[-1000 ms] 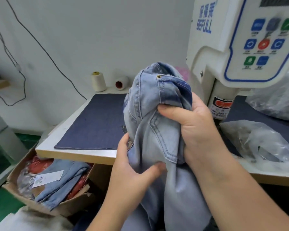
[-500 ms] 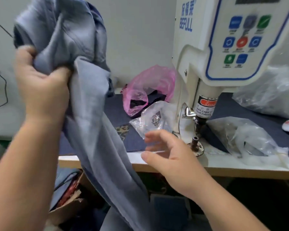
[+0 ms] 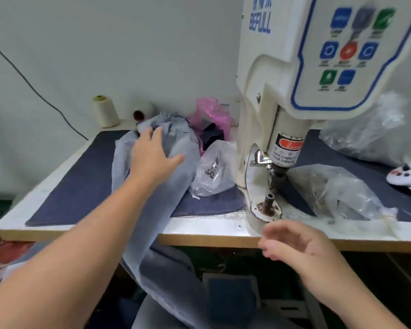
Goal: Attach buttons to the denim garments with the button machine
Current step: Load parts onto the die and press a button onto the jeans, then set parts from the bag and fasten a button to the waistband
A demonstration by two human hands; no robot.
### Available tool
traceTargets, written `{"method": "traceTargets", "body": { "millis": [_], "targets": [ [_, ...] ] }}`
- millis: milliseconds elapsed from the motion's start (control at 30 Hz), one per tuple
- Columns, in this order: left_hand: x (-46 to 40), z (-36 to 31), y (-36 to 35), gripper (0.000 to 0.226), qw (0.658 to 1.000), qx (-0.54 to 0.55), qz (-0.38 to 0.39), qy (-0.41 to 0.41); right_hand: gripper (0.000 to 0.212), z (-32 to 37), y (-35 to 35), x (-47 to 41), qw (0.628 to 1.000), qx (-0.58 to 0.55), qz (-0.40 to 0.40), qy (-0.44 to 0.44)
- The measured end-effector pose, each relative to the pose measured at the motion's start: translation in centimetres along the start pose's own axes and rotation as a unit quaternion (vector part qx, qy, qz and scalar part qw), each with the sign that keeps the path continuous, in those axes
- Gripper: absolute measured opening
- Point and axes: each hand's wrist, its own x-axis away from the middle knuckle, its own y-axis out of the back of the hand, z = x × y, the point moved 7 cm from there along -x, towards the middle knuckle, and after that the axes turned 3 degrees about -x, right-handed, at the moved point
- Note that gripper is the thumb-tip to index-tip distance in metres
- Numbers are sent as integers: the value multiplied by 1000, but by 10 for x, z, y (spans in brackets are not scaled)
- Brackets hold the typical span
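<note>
Pale wall behind, and a white worktable (image 3: 199, 225) with dark blue matting fills the middle of the view, the cream button machine (image 3: 278, 96) rising at about two o'clock. A light denim garment (image 3: 176, 167) lies heaped on the mat at roughly eleven o'clock from the machine's lower die (image 3: 269, 203), its lower half trailing off the front edge of the table and hanging toward the floor. The left hand (image 3: 152, 155) rests flat on top of the heap, fingers spread and straight, gripping nothing. The right hand (image 3: 292, 243) hovers at five o'clock, just in front of the die post, fingers loosely curled and holding nothing.

Just beside the garment at three o'clock sits a clear bag of metal parts (image 3: 211, 169), with a pink bag (image 3: 211, 115) behind it at twelve. More crumpled clear plastic (image 3: 337, 193) lies to the right of the die.

My worry is the weight of that hanging cloth: with only a flat palm on it, the garment could slide off the edge. A careless sweep of the left hand could also knock the bag of parts over and scatter them. And the right hand is close to the punch; the warning label (image 3: 286, 150) about fingers is there for good reason.
</note>
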Motion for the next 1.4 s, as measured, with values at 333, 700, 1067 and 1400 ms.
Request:
{"method": "traceTargets", "body": {
  "millis": [333,700,1067,1400],
  "targets": [
    [30,-67,-74,31,955,-187,147,-179,22,3,112,-27,931,264,-250,31],
    [24,-73,-86,25,940,-280,146,-128,28,-27,141,-49,888,383,-219,-127],
    [23,-69,-87,21,958,-201,200,-52,24,-30,135,-62,861,442,-205,-145],
    [24,-65,-79,26,983,-132,120,-51,17,-30,140,-57,851,439,-271,-97]
  ]
}}
